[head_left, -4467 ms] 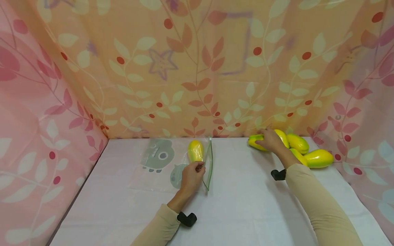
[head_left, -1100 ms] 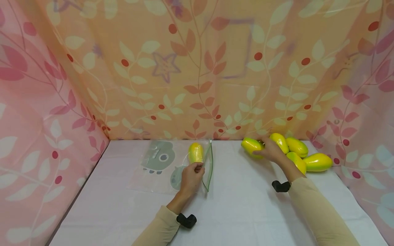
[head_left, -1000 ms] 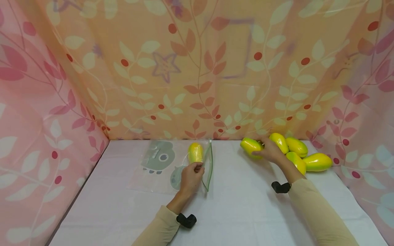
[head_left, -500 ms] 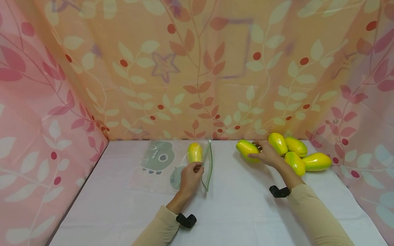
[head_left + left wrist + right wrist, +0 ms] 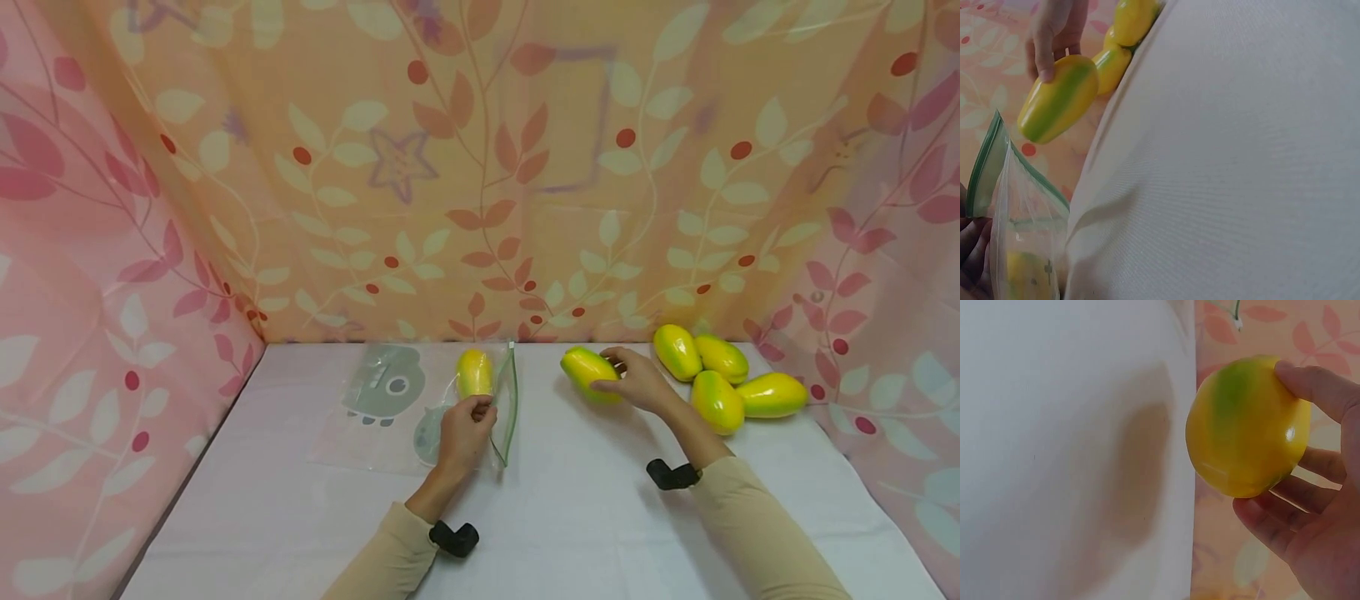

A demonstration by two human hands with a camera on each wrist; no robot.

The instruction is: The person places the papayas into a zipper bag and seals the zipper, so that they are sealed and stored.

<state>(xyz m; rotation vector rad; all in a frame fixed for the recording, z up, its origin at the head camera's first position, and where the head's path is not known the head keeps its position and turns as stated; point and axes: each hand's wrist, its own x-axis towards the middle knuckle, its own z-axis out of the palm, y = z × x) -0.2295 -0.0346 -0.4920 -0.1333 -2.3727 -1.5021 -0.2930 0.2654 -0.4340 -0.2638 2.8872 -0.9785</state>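
Note:
My right hand grips a yellow-green mango by one end, thumb on one side and fingers on the other. In the right wrist view the mango is off the table, its shadow lying beside it. My left hand pinches the edge of a clear zip bag near its green-trimmed mouth. That mouth gapes toward the right hand in the left wrist view. Inside the bag lies another mango, just beyond the left fingertips. Part of the left hand is cut off in its wrist view.
Several more mangoes lie in a cluster at the back right of the white-covered table. A leaf-patterned curtain hangs along the back edge and both sides. Grey cartoon figures are printed on the bag.
My right hand has drawn its mango away from the cluster, leftward toward the bag, and raised it off the table. The left hand and the bag stay nearly in place.

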